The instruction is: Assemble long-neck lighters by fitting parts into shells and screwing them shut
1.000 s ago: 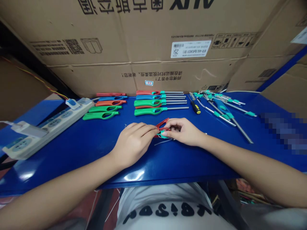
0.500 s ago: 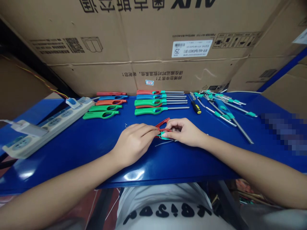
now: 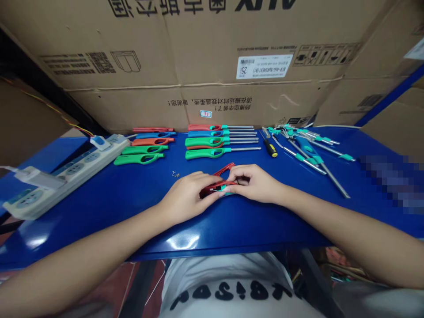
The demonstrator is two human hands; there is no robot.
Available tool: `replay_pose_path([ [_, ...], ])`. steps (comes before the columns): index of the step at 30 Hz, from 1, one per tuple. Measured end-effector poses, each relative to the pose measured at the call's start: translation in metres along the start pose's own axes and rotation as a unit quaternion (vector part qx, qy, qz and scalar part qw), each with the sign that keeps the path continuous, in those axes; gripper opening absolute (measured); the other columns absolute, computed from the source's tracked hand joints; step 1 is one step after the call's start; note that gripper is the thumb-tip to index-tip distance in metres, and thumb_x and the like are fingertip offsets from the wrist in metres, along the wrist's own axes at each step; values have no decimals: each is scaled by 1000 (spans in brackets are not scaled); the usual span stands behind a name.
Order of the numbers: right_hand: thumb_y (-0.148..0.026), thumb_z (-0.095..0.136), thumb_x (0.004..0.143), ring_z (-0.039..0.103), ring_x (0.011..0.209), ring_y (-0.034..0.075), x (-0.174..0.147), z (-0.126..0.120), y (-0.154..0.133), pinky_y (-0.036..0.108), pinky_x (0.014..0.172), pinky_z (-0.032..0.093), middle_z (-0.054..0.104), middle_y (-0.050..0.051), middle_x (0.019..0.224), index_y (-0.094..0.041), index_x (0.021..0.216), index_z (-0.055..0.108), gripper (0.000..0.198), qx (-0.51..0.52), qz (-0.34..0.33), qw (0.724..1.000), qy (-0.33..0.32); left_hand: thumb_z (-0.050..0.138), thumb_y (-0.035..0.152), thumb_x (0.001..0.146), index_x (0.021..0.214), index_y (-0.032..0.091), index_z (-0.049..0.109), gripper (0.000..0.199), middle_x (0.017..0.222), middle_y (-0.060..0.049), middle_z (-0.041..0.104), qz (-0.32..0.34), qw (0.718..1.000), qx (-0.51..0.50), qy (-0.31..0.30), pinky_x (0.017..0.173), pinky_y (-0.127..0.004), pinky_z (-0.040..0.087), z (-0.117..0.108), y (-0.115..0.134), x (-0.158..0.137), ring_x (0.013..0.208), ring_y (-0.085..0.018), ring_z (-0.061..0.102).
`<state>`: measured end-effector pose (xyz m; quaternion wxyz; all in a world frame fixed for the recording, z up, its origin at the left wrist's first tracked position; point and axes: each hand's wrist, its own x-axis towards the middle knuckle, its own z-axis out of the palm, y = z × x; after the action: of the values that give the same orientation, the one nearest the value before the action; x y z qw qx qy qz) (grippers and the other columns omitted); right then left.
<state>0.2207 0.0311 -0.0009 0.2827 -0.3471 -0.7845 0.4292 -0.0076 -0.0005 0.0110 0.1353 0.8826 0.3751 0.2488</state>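
Observation:
My left hand (image 3: 184, 195) is closed on a red lighter casing (image 3: 208, 190), gripping its left part with thumb and fingers. At the casing's right end my right hand (image 3: 261, 183) pinches it, its thumb on a small teal piece (image 3: 224, 189) set against the red shell. Something dark and whitish shows inside the casing, too small to name. Just behind my fingers a second red handle piece (image 3: 225, 168) slants upward; I cannot tell whether it is joined to the held one. Small bent metal wire pieces (image 3: 175, 174) lie left of my left hand.
Several lighter handles (image 3: 142, 159) lie at the back left, and lighters with metal tubes (image 3: 212, 153) at back centre. A screwdriver (image 3: 270, 148) and a pile of tubes with teal parts (image 3: 311, 161) lie right. A power strip (image 3: 79, 170) edges the left; cardboard (image 3: 139, 97) stands behind.
My left thumb has come forward onto the front of the red casing, whose inside shows more. The thin wire seen below my hands is out of sight. My right hand has barely moved.

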Motion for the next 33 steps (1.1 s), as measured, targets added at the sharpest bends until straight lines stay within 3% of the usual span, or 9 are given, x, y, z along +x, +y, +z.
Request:
replay_pose_path([
  [7, -41, 70, 87, 51, 72, 13, -4, -29, -8, 26, 64, 42, 65, 4, 93, -18, 106, 71, 30, -118, -41, 991, -52, 66, 34, 94, 100, 17, 74, 19, 88, -4, 73, -20, 999, -32, -2, 68, -26, 47, 3, -4, 1, 77, -17, 66],
  [11, -44, 72, 84, 59, 85, 17, -9, -53, -11, 30, 77, 47, 69, 5, 100, -19, 103, 71, 32, -153, -32, 982, -104, 65, 33, 94, 98, 17, 73, 18, 87, -3, 72, -32, 999, -32, 18, 69, -26, 45, 1, -5, 1, 76, -16, 65],
  [14, -43, 72, 85, 61, 84, 17, -10, -60, -10, 30, 76, 49, 70, 5, 96, -18, 99, 72, 29, -175, -24, 977, -122, 64, 35, 95, 95, 17, 71, 19, 84, -3, 69, -32, 999, -20, 21, 68, -26, 44, -1, -5, 1, 75, -17, 63],
  [18, -42, 65, 91, 62, 78, 16, -9, -58, -9, 28, 72, 49, 70, 4, 87, -17, 98, 72, 27, -178, -27, 976, -123, 61, 37, 96, 96, 16, 70, 22, 85, -4, 69, -31, 999, -9, 14, 69, -27, 44, -2, -4, 1, 77, -18, 62],
  [23, -42, 70, 89, 65, 82, 16, -8, -47, -9, 27, 74, 49, 72, 5, 94, -18, 107, 71, 30, -194, -91, 975, -66, 58, 37, 98, 97, 16, 70, 24, 84, -4, 67, -33, 999, -9, 18, 69, -28, 44, -1, -3, 0, 75, -18, 61],
  [28, -41, 71, 89, 64, 81, 18, -6, -32, -7, 30, 77, 47, 72, 6, 87, -16, 95, 72, 25, -251, -150, 955, -39, 58, 36, 98, 97, 16, 70, 24, 83, -4, 66, -28, 999, -22, 26, 69, -28, 44, 1, -1, -1, 75, -17, 61],
  [33, -37, 69, 91, 64, 74, 17, -6, -26, -4, 29, 72, 46, 70, 5, 80, -16, 89, 71, 22, -262, -166, 951, -11, 58, 36, 98, 99, 16, 70, 23, 85, -4, 67, -31, 999, -26, 31, 69, -27, 44, 2, 1, -2, 75, -17, 61],
])
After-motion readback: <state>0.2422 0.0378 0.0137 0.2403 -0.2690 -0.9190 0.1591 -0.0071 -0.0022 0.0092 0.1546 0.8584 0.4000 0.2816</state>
